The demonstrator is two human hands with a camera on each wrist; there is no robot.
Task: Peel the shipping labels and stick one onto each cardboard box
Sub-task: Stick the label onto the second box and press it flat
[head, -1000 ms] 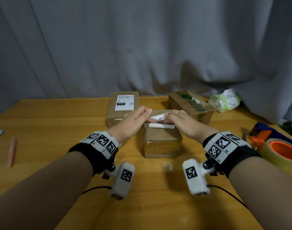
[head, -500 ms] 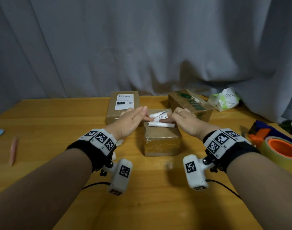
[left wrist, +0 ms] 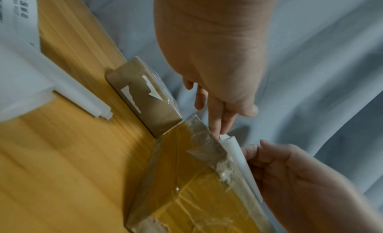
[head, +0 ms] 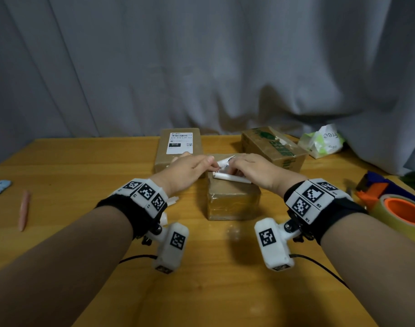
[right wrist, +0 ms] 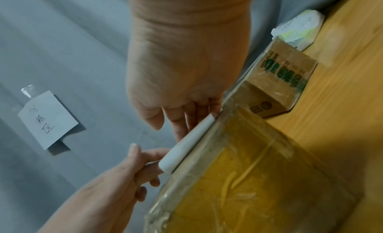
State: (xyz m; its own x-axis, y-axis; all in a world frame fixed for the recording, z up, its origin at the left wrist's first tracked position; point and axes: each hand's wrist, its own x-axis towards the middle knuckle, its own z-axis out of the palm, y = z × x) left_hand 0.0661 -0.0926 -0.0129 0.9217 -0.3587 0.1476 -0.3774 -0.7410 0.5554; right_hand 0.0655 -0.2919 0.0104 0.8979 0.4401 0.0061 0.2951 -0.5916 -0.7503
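White paper, a curled shipping label (head: 225, 169), sits on top of the middle box (head: 232, 197), which is wrapped in clear tape and stands at the centre of the worktop (head: 83, 175). Your left hand (head: 187, 171) pinches the label's left end between thumb and fingers (left wrist: 217, 121), and your right hand (head: 253, 171) has its fingers (right wrist: 186, 121) curled round the right end; the near edge of the label lies in a loose roll along the box top. Behind and to the left, touching the middle box, a second box (head: 180, 147) already carries a printed label (head: 180, 143) on its top. Behind and to the right stands a third box (head: 272, 147) with green print. Past it lies a white and green tissue pack (head: 322, 141). A roll of tape with an orange core (head: 404, 211) rests at the right edge of the yellow wooden worktop, and a pink pen (head: 23, 210) lies far left. Grey curtain (head: 201, 67) hangs across the back, with a handwritten note (right wrist: 47, 118) fixed to it.
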